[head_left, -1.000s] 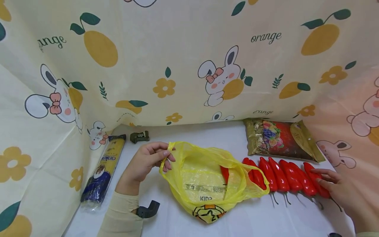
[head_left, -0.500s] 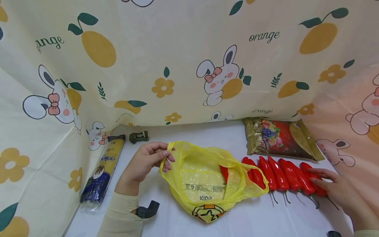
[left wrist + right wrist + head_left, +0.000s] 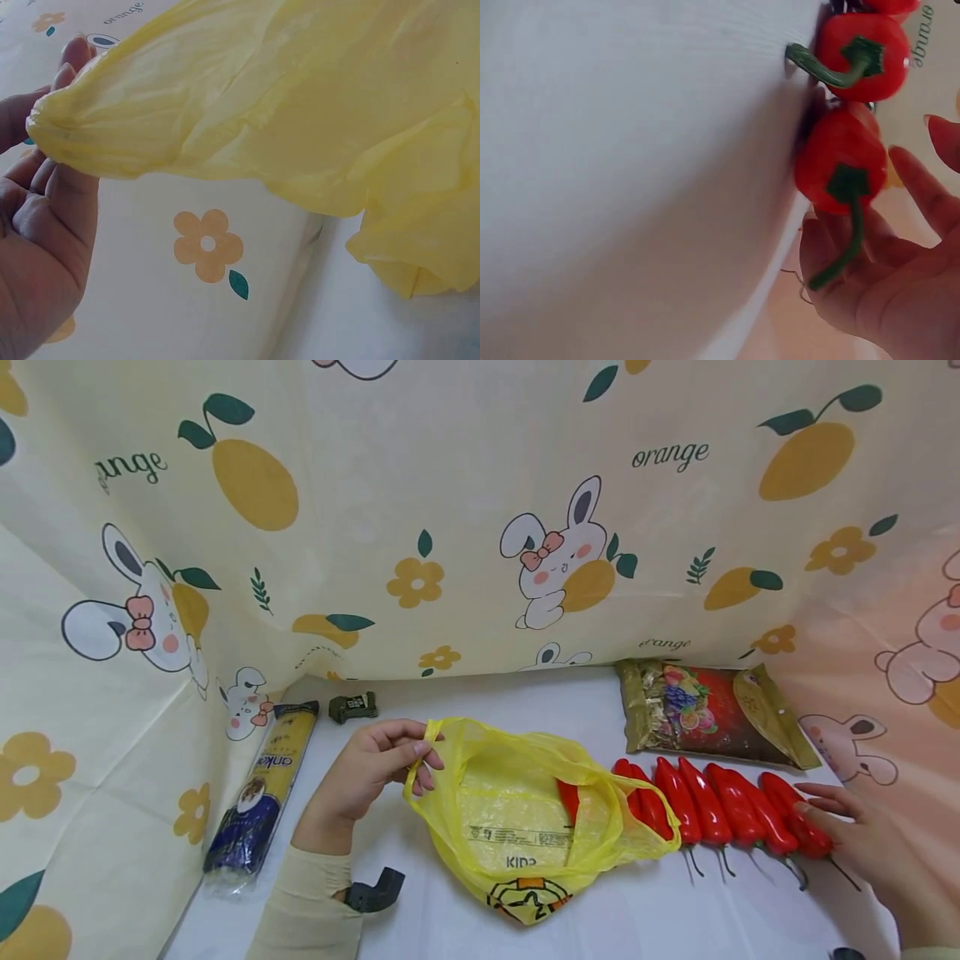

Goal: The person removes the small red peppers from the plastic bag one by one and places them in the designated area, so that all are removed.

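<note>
In the head view my left hand (image 3: pixel 375 768) pinches one handle of a yellow plastic bag (image 3: pixel 487 764), which lies with its mouth spread. The handle is gathered between thumb and fingers in the left wrist view. Several glossy red peppers (image 3: pixel 705 806) with green stems lie in a row from the bag rightward; the leftmost are partly behind the bag's other handle. My right hand (image 3: pixel 866 839) is beside the end pepper (image 3: pixel 797 817), fingers loosely extended. From the right wrist, thumb and forefinger stand apart from that pepper (image 3: pixel 840 161); whether the lower fingers touch it I cannot tell.
A gold and red packet (image 3: pixel 720 714) with a fruit picture lies behind the peppers. At the left is a long blue and yellow packet (image 3: pixel 262 793). A small dark green wrapped block (image 3: pixel 353 707) sits at the back left. Patterned cloth walls (image 3: pixel 465 527) surround the white table.
The end pepper has shifted slightly left toward its neighbour. My right hand moved left with it, then drew back a little to the right. The left hand and bag look unchanged.
</note>
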### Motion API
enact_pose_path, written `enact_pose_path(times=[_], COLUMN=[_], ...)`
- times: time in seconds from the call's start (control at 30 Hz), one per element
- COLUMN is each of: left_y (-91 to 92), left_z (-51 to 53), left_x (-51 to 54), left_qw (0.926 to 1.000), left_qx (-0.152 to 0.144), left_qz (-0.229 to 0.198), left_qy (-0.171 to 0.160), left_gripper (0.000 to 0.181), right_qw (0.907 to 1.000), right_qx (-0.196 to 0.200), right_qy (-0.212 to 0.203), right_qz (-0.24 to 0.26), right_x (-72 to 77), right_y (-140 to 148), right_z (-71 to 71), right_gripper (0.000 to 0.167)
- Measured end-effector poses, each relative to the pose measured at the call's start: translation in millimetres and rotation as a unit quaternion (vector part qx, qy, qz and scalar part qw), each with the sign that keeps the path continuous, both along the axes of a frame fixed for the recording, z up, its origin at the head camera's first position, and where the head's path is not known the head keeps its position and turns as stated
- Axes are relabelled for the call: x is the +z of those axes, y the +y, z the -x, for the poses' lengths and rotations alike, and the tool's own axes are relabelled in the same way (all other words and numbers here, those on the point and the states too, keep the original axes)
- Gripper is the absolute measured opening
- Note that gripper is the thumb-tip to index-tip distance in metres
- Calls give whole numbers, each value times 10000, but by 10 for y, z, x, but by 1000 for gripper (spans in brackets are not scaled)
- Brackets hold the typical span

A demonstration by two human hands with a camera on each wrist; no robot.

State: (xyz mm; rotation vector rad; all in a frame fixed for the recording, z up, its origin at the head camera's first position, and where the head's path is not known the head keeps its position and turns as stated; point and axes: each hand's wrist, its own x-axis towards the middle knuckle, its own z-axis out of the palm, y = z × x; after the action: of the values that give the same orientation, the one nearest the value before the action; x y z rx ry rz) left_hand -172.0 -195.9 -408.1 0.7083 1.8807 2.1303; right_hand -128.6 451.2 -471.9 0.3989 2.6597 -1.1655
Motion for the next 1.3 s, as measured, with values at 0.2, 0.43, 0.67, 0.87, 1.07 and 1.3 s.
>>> enact_pose_path(times=[0.2, 0.43, 0.67, 0.87, 1.07, 1.3], left_y=[0, 4, 6, 17, 16, 17], left_z=[-10, -23, -17, -7, -6, -3], left_x=[-1, -1, -12, -20, -21, -11], left_qw=[10000, 9999, 9999, 10000, 10000, 10000], left_qx=[-1, 83, 79, 36, 7, 16], left_qz=[-22, 71, 70, 30, 35, 45], left_qy=[-16, -56, -13, -20, 14, 15], left_gripper=[24, 25, 24, 23, 22, 22], right_qw=[9969, 9895, 9735, 9530, 9460, 9418], right_qx=[-167, -299, 641, 1475, 1930, 2372], right_qy=[691, 1403, 2183, 2532, 2290, 1578], right_qz=[-333, -184, 241, 772, 1242, 1782], right_x=[133, 418, 594, 639, 622, 473], right_y=[-128, -500, -935, -1421, -1889, -2318], right_z=[-62, -93, -160, -169, -165, -87], right_gripper=[72, 71, 51, 44, 40, 39])
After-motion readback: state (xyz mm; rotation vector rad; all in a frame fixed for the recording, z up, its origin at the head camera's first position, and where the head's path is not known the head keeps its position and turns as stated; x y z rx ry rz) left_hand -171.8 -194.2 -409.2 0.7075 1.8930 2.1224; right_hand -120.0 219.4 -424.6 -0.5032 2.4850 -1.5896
